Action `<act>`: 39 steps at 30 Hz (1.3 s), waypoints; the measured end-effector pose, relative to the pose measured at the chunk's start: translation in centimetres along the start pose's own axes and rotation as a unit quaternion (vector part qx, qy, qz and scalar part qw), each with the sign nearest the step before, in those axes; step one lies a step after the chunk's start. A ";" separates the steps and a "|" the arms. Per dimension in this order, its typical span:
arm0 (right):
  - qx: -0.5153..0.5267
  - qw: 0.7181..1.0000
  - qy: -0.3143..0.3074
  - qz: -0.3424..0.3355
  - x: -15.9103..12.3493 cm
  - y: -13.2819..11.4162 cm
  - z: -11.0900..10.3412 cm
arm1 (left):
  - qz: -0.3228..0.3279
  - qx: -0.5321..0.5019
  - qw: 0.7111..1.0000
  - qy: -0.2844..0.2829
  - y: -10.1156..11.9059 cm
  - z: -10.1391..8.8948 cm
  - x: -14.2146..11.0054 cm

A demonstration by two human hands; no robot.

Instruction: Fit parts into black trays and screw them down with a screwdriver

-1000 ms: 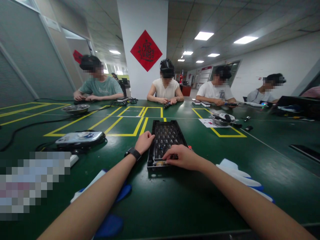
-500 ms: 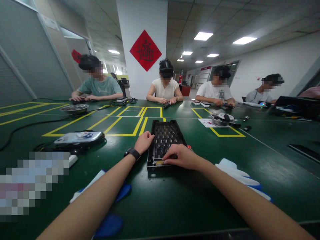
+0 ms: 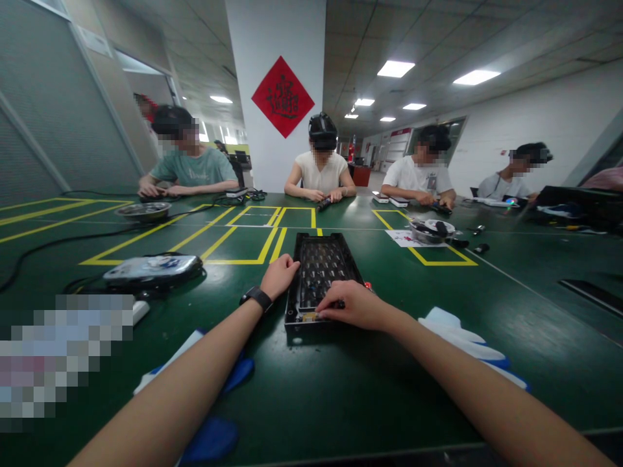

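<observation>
A green table [image 3: 302, 395] spreads before you, bearing a long, open-topped black case [image 3: 293, 318] with a dark grid inside. Right of the case lies a white-and-blue glove [image 3: 460, 337]. Your left hand [image 3: 279, 275] touches the case's left edge, fingers curled; you can't tell if they grip. Your right hand [image 3: 353, 305] covers the case's near right corner, thumb and forefinger nearly together beside a small yellow piece [image 3: 308, 316]; any hold is unclear.
</observation>
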State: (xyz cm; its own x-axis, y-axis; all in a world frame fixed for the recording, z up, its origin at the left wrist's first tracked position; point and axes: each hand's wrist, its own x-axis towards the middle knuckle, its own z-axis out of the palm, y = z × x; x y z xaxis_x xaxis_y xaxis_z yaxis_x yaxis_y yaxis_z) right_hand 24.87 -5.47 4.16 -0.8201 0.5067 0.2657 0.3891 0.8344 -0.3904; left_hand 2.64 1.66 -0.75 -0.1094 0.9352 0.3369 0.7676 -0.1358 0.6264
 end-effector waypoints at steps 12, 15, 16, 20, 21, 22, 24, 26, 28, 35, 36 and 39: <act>0.007 1.000 0.003 -0.007 0.0 -0.1 0.0 | 0.005 -0.013 1.000 0.004 0.1 0.1 -0.1; 0.012 1.000 0.011 -0.009 -0.1 -0.1 0.0 | 0.004 -0.013 1.000 0.006 0.0 0.0 -0.1; 0.014 1.000 0.011 -0.010 -0.1 -0.1 0.0 | 0.004 -0.013 1.000 0.006 0.0 0.1 -0.1; 0.013 1.000 0.006 -0.012 0.0 0.0 0.1 | 0.001 -0.012 1.000 0.004 -0.1 0.1 -0.1; 0.011 1.000 0.004 -0.012 0.0 0.1 0.1 | 0.001 -0.012 1.000 0.004 -0.1 0.1 -0.1; 0.009 1.000 0.004 -0.011 0.0 0.1 0.1 | 0.000 -0.013 1.000 0.004 -0.1 0.1 -0.1; 0.005 1.000 0.001 -0.008 0.0 0.1 0.1 | -0.003 -0.012 1.000 0.003 0.0 0.1 -0.1; 0.001 1.000 0.004 -0.006 0.0 0.0 0.1 | -0.004 -0.012 1.000 0.002 0.1 0.0 -0.1; 0.003 1.000 0.010 -0.007 0.0 -0.1 0.0 | -0.002 -0.013 1.000 0.003 0.1 0.0 -0.1; 0.015 1.000 0.015 -0.014 0.0 0.0 0.1 | 0.002 -0.014 1.000 0.004 0.1 0.0 -0.2; 0.011 1.000 0.012 -0.011 0.0 0.0 0.1 | 0.003 -0.014 1.000 0.004 0.1 0.0 -0.2; -0.002 1.000 0.004 0.001 0.0 0.0 0.1 | 0.001 -0.016 1.000 0.000 0.2 0.0 -0.2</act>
State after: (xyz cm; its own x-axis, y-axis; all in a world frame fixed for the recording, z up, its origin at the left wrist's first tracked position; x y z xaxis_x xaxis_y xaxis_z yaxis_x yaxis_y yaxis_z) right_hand 24.79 -5.47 4.08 -0.8157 0.5101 0.2729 0.3923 0.8343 -0.3873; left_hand 2.77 1.47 -0.68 -0.1080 0.9348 0.3383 0.7477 -0.1479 0.6473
